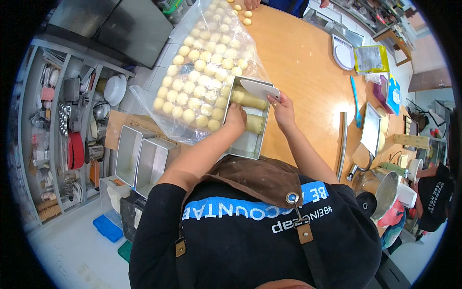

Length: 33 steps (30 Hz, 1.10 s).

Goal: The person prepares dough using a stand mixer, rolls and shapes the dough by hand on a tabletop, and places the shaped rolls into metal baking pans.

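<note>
Pinching the scraper (262,89) between thumb and fingers, the right hand (284,111) holds it slanted over the far end of the tin (248,147)! And here's the left hand (235,117), down inside that same tin, fingers curled at the left end of the far roll (250,100); whether they're gripping it or only touching, I can't tell from here. Hands apart, then, just either side of the action.

Two rolls in there, lying crosswise, the near roll (254,124) just beside its partner. The tin itself sits at the near edge of the table (298,62), right in front of the brown apron (255,179).

Over on the left, what a crowd: rows and rows of pale balls (195,90), clear plastic (144,103) spreading out around them, running right up to the tin. Two more tins (152,164) stand side by side, lower left.

Far edge now, a co-worker's hand (251,4) near a few loose balls (247,21). Across to the right: a white scale (343,53), a yellow bag (371,59) just beside it, a blue utensil (356,98), a steel rod (342,144), and a big metal bowl (382,192) nearer the person.
</note>
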### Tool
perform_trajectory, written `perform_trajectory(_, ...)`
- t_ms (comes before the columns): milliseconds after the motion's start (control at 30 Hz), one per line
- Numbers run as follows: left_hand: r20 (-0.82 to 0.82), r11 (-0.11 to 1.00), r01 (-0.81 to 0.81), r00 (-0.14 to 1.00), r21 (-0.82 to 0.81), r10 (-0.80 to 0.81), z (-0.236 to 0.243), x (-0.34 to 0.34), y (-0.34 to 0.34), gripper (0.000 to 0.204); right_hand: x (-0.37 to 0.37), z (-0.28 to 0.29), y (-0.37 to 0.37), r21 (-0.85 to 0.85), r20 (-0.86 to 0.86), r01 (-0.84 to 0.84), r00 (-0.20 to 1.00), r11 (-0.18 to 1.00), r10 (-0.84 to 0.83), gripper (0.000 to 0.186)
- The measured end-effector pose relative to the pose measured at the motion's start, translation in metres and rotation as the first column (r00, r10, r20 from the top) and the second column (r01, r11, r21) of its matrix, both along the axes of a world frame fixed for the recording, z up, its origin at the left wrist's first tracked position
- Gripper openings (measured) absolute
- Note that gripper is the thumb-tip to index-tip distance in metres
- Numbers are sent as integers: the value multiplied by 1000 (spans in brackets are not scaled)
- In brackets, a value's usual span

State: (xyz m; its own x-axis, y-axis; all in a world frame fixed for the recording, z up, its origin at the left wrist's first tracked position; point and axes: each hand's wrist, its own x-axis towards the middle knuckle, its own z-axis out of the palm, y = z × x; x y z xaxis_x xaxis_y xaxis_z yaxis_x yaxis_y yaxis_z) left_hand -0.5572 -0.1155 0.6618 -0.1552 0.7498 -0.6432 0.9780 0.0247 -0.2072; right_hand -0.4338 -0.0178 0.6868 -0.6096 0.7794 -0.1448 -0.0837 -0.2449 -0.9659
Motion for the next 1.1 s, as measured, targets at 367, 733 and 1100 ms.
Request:
perform_trajectory(367, 301, 990, -76, 953, 122, 36, 17, 20, -8, 77, -2, 2, -1, -17, 1, 28, 1000, 999, -28, 24)
perform_trajectory(733, 9, 996, -5, 1000, 87, 5, 1, 4, -9, 47, -4, -2, 2, -32, -89, 14, 996, 999, -16, 22)
perform_trajectory(1100, 442, 931, -24, 885, 364, -150, 3, 19, -10, 28, 23, 6, 22, -141, -136, 238, 957, 961, -257, 18)
